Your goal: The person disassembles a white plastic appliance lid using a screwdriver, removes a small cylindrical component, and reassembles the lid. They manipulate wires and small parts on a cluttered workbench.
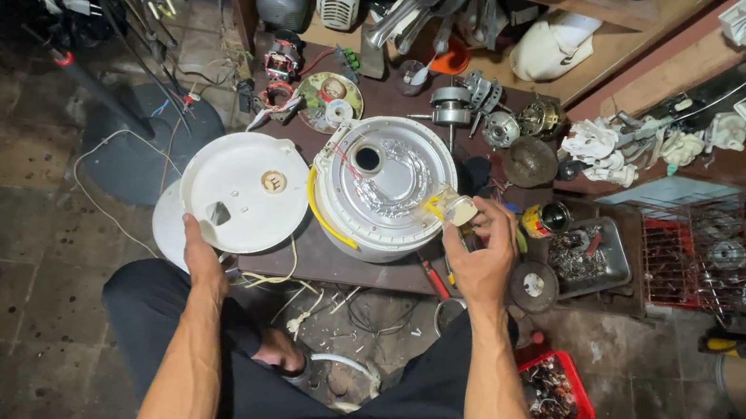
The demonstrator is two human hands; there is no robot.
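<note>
our left hand [198, 249] is closed on the rim of the white round lid [246, 191], at 9 o'clock of the opened rice cooker body [385, 187]. our right hand [482, 253] pinches a small clear bottle [450, 208] at its 4 o'clock edge.

The scene is dim overall, with 1 pool of brighter light over the middle of the view. The white round lid [246, 191] and the white appliance body [385, 187] catch most of it and read nearly blown out, with glare on the metal ring inside. Toward 9 and 10 o'clock the floor sinks into deep shadow and detail is lost. The shelves at 12 o'clock are murky. Wide-angle distortion bends the edges, strongest at 3 and 9 o'clock. The small jar [450, 208] looks slightly blurred; the corners are soft.
</note>
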